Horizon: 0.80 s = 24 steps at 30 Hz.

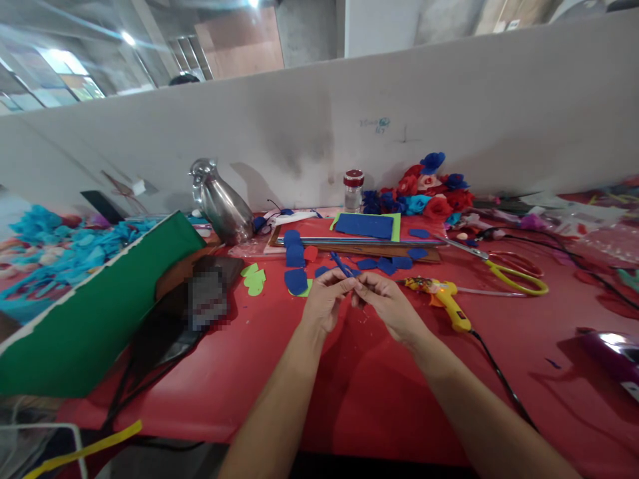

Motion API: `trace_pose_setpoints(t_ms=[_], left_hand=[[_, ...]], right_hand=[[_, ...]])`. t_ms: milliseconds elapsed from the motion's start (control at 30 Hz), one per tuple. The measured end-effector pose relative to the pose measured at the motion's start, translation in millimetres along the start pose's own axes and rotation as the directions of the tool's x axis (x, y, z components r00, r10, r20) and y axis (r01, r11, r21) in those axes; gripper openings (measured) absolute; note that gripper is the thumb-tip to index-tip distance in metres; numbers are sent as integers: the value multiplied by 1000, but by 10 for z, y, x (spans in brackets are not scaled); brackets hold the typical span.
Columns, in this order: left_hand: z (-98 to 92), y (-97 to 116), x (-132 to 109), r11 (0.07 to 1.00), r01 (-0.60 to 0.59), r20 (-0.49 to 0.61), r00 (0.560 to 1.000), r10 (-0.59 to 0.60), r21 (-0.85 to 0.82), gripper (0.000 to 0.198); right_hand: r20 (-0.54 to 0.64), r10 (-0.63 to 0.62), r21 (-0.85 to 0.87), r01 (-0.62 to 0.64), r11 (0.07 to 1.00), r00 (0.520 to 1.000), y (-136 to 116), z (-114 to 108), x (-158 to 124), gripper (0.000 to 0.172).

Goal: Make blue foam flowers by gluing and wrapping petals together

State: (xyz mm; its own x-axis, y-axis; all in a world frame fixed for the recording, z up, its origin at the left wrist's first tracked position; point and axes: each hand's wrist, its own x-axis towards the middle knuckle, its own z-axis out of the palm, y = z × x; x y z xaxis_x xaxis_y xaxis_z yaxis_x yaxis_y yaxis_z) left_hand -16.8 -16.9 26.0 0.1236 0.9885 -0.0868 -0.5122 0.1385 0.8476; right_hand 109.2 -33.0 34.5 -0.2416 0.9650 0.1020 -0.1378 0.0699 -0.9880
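My left hand (324, 299) and my right hand (387, 303) meet over the red tabletop, fingertips pinched together. Between them is a thin, curled piece of blue felt (340, 264), its upper end sticking out above my left fingers. Both sets of fingers seem closed on this piece, though the fingertips partly hide it. Cut blue felt petals (387, 265) lie just beyond the hands, with more blue felt pieces (296, 281) to the left. Light green felt pieces (255, 279) rest farther left. A yellow glue gun (452, 306) lies right of my right hand.
Yellow-handled scissors (519, 276) lie at the right. A steel jug (219, 203), a red-lidded jar (354, 189) and felt flowers (429, 189) stand along the wall. A green box (100, 313) and a black bag (164, 332) occupy the left. The glue gun's cord (499, 372) runs off the front edge.
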Motion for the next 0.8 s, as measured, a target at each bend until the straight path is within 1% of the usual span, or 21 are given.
trace_pose_setpoints(t_ms=[100, 200, 233, 267, 333, 400, 433, 467, 500, 567, 633, 667, 800], left_hand=[[34, 22, -27, 1000, 4, 44, 999, -4, 1, 34], [69, 34, -44, 1000, 23, 94, 995, -21, -17, 41], [73, 30, -41, 1000, 18, 93, 996, -16, -22, 44], [72, 23, -33, 1000, 2, 73, 997, 0, -27, 44], [56, 3, -7, 997, -59, -19, 998, 58, -39, 38], [36, -13, 21, 990, -135, -135, 982, 130, -29, 30], [30, -15, 29, 986, -164, -176, 971, 159, -12, 26], [28, -14, 32, 984, -177, -192, 966, 176, 12, 23], [31, -10, 29, 984, -177, -183, 966, 180, 35, 21], [46, 6, 10, 988, -146, -109, 982, 152, 59, 19], [61, 20, -12, 993, -110, -32, 993, 112, 49, 19], [65, 23, -20, 994, -104, -17, 994, 105, 37, 19], [53, 8, -14, 991, -129, -74, 989, 130, 21, 20]], right_hand=[[-10, -9, -1, 9, 1000, 1000, 13, 14, 1, 37], [-27, -8, 38, 9, 999, 1000, 23, 16, 7, 38], [-33, -7, 49, 9, 999, 999, 25, 15, 10, 38], [-40, -4, 53, 7, 999, 999, 25, 12, 11, 39], [-55, 4, 46, -2, 999, 998, 23, 6, 14, 39], [-73, 15, 31, -13, 999, 997, 19, 1, 14, 39], [-83, 18, 26, -16, 1000, 996, 18, 1, 14, 39], [-87, 20, 22, -18, 1000, 996, 17, 1, 13, 39], [-84, 23, 21, -21, 1000, 996, 17, 3, 12, 39], [-61, 36, 31, -34, 999, 998, 15, 7, 11, 41], [-30, 51, 50, -49, 998, 998, 14, 12, 8, 42], [-16, 55, 55, -54, 997, 998, 13, 14, 7, 42], [-3, 28, 17, -28, 999, 1000, 18, 13, 3, 41]])
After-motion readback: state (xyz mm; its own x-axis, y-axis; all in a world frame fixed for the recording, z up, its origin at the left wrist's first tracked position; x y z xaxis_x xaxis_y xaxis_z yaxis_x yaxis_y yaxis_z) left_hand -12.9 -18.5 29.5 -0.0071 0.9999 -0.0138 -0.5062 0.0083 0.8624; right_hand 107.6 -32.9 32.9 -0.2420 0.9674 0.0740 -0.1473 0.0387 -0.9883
